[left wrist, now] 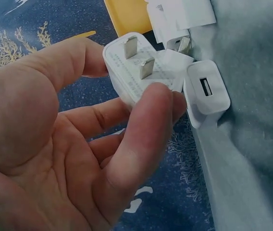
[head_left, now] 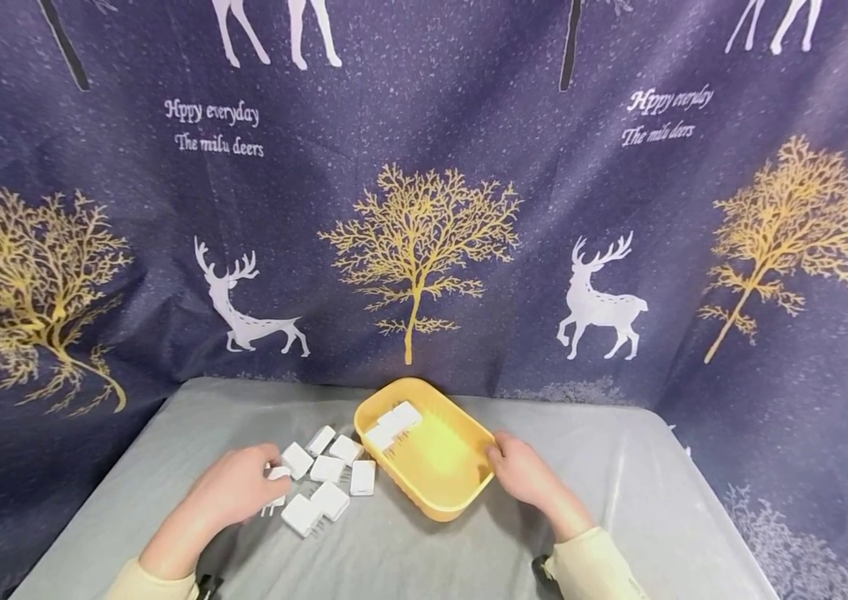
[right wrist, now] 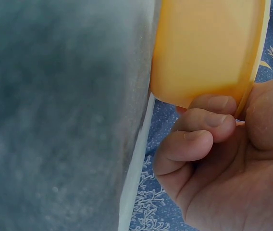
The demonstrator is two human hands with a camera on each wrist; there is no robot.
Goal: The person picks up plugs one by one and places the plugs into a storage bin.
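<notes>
The left hand (head_left: 239,483) pinches a white plug adapter (head_left: 278,482) at the left side of a loose group of white adapters (head_left: 328,468). In the left wrist view, the left hand (left wrist: 83,130) holds that adapter (left wrist: 122,72) between thumb and fingers, its two flat prongs facing the camera. The right hand (head_left: 527,473) grips the right rim of a yellow basket (head_left: 439,450); in the right wrist view the right hand (right wrist: 218,149) has curled fingers against the basket's (right wrist: 204,53) outer wall. A few white adapters (head_left: 393,423) lie in the basket's upper left part.
A grey cloth covers the table (head_left: 243,554). Behind it hangs a dark blue curtain (head_left: 469,317) printed with trees and deer. Another adapter (left wrist: 207,91) with its USB port showing lies beside the held one in the left wrist view.
</notes>
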